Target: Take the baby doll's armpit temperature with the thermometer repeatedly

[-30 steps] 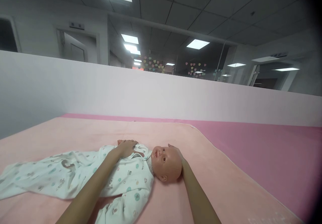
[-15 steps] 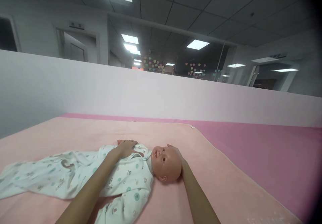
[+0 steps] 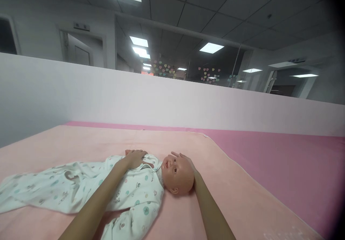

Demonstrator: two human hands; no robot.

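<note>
A baby doll (image 3: 178,177) lies on its back, its head toward the right and its legs toward the left. It wears a white sleepsuit (image 3: 137,188) printed with small green and grey figures. My left hand (image 3: 136,159) rests flat on the doll's chest, fingers stretched toward the far side. Against the top and far side of the doll's bald head lies my right hand (image 3: 190,162), its fingers extended and partly hidden behind the head. Neither hand is closed around anything.
Under the doll is a peach blanket (image 3: 229,197) over a pink mat (image 3: 296,161). A low white wall (image 3: 172,103) runs along the back. Beyond it are a doorway (image 3: 83,49) and a window with heart-shaped stickers (image 3: 167,69).
The fingers of my right hand have spread and reach further left along the far side of the doll's head. My left hand and the doll stay in place.
</note>
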